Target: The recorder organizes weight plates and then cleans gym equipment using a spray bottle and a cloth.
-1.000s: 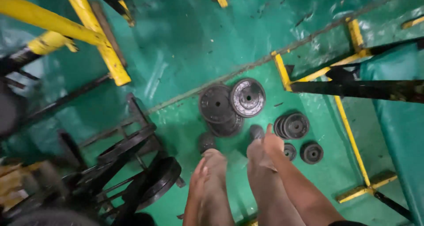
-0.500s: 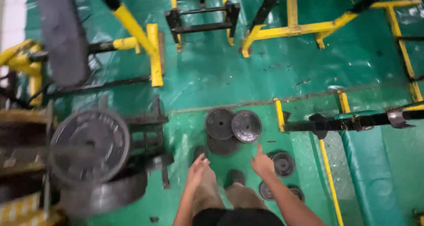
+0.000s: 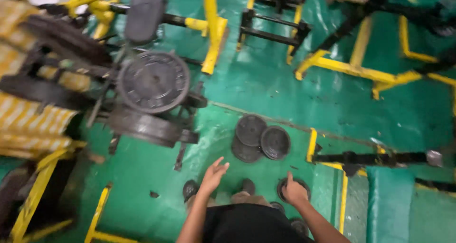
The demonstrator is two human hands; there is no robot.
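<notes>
I look down at a green gym floor. My left hand (image 3: 213,175) hangs in front of me with its fingers spread and nothing in it. My right hand (image 3: 294,191) is loosely curled and also holds nothing; it hovers over a small dark weight plate (image 3: 284,182) on the floor. A short way ahead lie three larger black weight plates (image 3: 260,139), overlapping in a pile. My shoes (image 3: 247,185) show just below the hands.
A plate rack (image 3: 152,100) loaded with big black plates stands at the left, beside yellow striped padding (image 3: 28,114). Yellow machine frames (image 3: 211,29) cross the far floor. A black bar (image 3: 380,157) and a green padded bench (image 3: 388,200) lie at the right.
The view has swung up and left, bringing the loaded plate rack into the middle left. Both hands have lifted away from my legs, and the right one has curled above the small plate.
</notes>
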